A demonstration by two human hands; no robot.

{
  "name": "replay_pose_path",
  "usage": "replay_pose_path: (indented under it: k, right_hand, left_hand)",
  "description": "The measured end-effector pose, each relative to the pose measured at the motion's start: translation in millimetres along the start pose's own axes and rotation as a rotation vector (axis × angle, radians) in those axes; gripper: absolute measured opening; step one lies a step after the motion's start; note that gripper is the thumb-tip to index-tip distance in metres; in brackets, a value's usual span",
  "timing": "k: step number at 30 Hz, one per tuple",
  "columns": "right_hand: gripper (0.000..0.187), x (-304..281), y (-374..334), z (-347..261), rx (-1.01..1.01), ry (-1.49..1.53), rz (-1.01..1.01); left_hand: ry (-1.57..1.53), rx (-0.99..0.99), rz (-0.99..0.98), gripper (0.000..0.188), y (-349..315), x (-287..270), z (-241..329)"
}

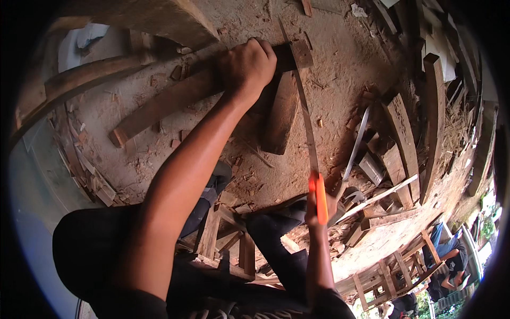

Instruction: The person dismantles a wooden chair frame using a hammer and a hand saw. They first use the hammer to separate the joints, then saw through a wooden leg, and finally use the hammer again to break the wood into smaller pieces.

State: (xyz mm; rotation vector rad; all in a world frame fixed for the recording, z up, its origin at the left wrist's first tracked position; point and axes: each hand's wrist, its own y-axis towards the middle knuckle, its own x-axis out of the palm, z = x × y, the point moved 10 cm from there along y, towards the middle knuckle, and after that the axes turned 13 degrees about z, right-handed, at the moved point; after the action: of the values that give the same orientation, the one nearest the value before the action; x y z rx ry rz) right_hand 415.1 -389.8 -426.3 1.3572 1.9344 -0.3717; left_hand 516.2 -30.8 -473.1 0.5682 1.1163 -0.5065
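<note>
A dark wooden beam [170, 101] lies slantwise above the dirt floor, its right end higher in the picture. My left hand [248, 65] is closed over it near that end and presses on its top. My right hand [316, 208] grips the orange handle of a handsaw [306, 114]. The long, narrow blade points away from me and crosses the beam just left of its end piece [302, 53]. How deep the teeth sit in the wood I cannot tell. Below the beam's right part rests a thick wood block [280, 117].
Another long blade [357, 139] leans to the right of my saw. Stacked timbers [402, 135] and planks crowd the right side. A large timber [159, 21] stands at the upper left. Offcuts and sawdust litter the ground. Another person [451, 260] is at the lower right, beside wooden frames [385, 279].
</note>
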Motion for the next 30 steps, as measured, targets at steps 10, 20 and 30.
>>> replay_pose_path:
  k: [10,20,30]
  right_hand:
    - [0.038,-215.5,-118.6,-55.8,0.279,-0.365,0.038]
    - [0.016,-204.2,-96.4,-128.5,0.472,-0.159,0.189]
    - [0.011,-200.6,-97.8,-159.8,0.381,-0.093,0.181]
  left_hand:
    - [-0.244,-0.033,-0.138,0.063,-0.5,2.3,-2.1]
    - [-0.322,0.417,-0.603,0.094,-2.0,19.2,-12.9]
    - [-0.286,0.304,-0.844,0.103,-19.3,10.1,-16.1]
